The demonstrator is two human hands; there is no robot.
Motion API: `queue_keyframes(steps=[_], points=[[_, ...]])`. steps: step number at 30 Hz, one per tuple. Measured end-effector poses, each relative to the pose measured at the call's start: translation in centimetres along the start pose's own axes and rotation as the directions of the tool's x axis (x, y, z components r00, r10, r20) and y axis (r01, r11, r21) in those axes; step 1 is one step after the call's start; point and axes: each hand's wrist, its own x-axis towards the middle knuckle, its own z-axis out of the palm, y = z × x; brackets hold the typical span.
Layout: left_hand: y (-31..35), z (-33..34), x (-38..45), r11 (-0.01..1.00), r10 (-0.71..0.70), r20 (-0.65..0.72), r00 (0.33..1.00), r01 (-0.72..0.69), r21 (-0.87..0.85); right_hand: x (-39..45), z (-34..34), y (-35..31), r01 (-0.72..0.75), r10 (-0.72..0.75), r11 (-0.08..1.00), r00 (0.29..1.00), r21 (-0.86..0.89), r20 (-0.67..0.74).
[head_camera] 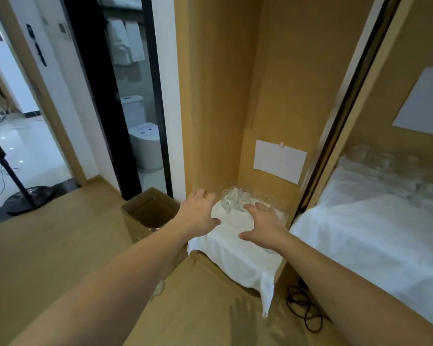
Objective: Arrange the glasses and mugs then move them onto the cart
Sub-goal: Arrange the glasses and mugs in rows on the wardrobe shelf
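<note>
Tan walls [218, 83] – wood floor [60, 245], bathrm doorway [135, 108]

I see everything through the one wide-angle camera on my head, tilted forward and down, so my forearms run up from the bottom corners toward the middle. It faces a wooden alcove at 12 o'clock, with the cloth-covered counter [237, 248] near, under my left hand [198, 213] and right hand [262, 226]. A doorway bends off at 10 o'clock and a mirror [385, 208] fills 3 o'clock.

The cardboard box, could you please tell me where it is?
In the head view, the open cardboard box stands on the floor left of the white cloth, below the left hand.
</note>
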Motion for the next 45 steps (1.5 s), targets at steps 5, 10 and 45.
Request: queue_keyframes(steps=[5, 10, 45], points=[[-3.6, 2.2, 1.5, 0.996, -0.067, 0.049, 0.997, 0.070, -0.050, 3.8, 2.4, -1.2, 0.037, -0.035, 0.999, 0.996, -0.018, 0.076], [-6.8, 3.3, 4.0, 0.985, -0.160, 0.077, 0.984, 0.165, -0.056, 8.6, 4.8, -2.0, 0.063, -0.065, 0.998, 0.987, 0.021, 0.144], [-7.5, 13.1, 35.3, 0.977, 0.212, 0.424, 0.881, -0.192, -0.090, 30.0, 10.6, 8.5, -0.440, 0.401, 0.873, 0.893, 0.208, 0.205]])
